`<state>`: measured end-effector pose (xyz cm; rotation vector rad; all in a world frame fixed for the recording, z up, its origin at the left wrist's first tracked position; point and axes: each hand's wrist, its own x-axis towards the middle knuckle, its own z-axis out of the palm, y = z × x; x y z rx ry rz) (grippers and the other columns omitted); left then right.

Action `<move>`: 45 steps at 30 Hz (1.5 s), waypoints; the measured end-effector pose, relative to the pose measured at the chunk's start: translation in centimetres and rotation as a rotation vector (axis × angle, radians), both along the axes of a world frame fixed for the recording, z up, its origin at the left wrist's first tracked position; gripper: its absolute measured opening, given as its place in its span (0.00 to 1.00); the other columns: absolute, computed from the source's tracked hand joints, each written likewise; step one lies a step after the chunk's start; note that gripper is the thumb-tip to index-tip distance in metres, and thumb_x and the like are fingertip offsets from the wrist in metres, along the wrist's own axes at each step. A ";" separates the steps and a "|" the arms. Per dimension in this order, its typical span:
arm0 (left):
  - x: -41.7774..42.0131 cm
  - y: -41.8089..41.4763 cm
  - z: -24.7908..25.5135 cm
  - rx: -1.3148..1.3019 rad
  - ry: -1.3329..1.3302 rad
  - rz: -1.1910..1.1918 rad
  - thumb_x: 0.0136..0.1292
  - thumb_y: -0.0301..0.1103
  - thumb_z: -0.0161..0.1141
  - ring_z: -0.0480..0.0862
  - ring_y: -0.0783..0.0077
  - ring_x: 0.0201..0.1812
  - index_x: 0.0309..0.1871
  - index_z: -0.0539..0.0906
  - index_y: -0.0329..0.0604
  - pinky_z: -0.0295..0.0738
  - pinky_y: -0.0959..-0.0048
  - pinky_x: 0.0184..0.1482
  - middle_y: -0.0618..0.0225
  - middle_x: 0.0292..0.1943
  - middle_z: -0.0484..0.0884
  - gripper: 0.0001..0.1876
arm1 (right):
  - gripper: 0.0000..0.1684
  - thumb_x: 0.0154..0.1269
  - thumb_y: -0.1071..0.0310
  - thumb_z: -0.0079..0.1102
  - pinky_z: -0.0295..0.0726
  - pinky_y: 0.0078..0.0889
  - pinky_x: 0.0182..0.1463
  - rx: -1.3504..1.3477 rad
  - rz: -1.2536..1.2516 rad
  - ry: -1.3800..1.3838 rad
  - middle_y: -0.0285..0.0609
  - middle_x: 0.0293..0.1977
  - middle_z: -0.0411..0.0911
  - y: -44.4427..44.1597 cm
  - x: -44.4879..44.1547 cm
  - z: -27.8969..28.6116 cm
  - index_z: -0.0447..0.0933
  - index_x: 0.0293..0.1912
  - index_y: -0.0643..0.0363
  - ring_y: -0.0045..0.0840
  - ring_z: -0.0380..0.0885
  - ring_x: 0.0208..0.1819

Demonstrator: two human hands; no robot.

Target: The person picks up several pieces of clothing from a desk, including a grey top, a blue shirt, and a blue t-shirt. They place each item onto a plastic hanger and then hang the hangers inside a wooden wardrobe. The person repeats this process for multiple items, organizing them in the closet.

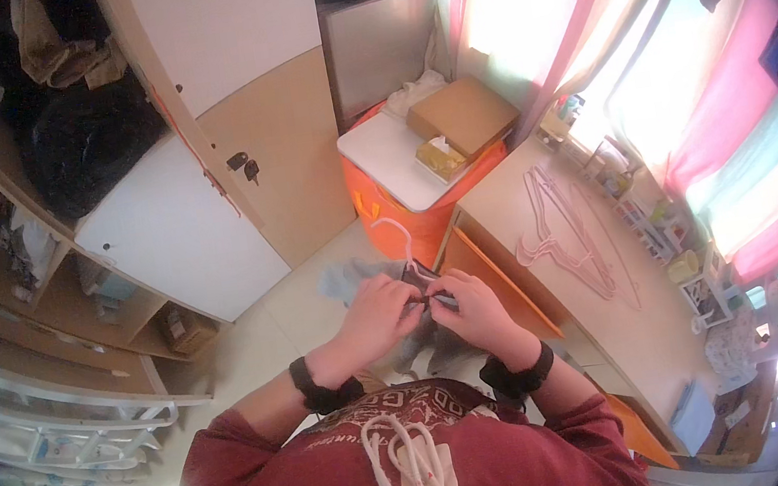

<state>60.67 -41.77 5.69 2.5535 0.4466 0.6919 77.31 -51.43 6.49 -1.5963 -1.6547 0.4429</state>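
Observation:
Both hands meet in front of my chest at the upper part of a grey garment [431, 340], which hangs down below them. A pale pink clothes hanger [406, 241] sits in its neck opening, with the hook sticking up and away from me. My left hand [377, 312] pinches the garment's edge with thumb and fingers. Close beside it, my right hand [469, 306] grips the other edge, the fingertips of the two hands nearly touching. The small part between the fingertips is too hidden to make out. A light blue piece of cloth [344, 282] shows beyond my left hand.
Several pink hangers [573, 241] lie on the desk [637, 336] at right, above an open orange-fronted drawer [504, 279]. Ahead, an orange container [386, 221] with a white top [376, 145] bears a cardboard box [464, 115] and a tissue pack [438, 160]. Cabinets [275, 162] with keys stand left.

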 end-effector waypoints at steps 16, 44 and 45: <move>-0.6 0.7 0.8 -0.258 -0.040 0.012 0.53 0.32 0.60 0.75 0.57 0.37 0.37 0.79 0.45 0.71 0.63 0.42 0.62 0.31 0.80 0.08 | 0.10 0.51 0.69 0.62 0.75 0.36 0.39 0.040 0.089 0.078 0.46 0.33 0.75 0.2 -0.3 0.8 0.76 0.35 0.60 0.41 0.76 0.34; -0.4 0.7 -3.3 -0.232 0.091 -0.107 0.57 0.33 0.62 0.79 0.55 0.40 0.41 0.78 0.40 0.73 0.63 0.44 0.59 0.37 0.80 0.11 | 0.10 0.54 0.68 0.60 0.78 0.31 0.42 -0.156 0.130 0.195 0.48 0.33 0.80 0.5 -0.3 -1.1 0.79 0.37 0.62 0.37 0.81 0.36; -0.3 0.5 -3.5 -0.209 0.081 -0.102 0.57 0.33 0.61 0.78 0.55 0.41 0.41 0.79 0.40 0.72 0.62 0.44 0.59 0.38 0.80 0.10 | 0.11 0.54 0.68 0.60 0.78 0.31 0.42 -0.157 0.127 0.180 0.48 0.33 0.80 0.4 -0.3 -1.1 0.79 0.37 0.62 0.37 0.81 0.37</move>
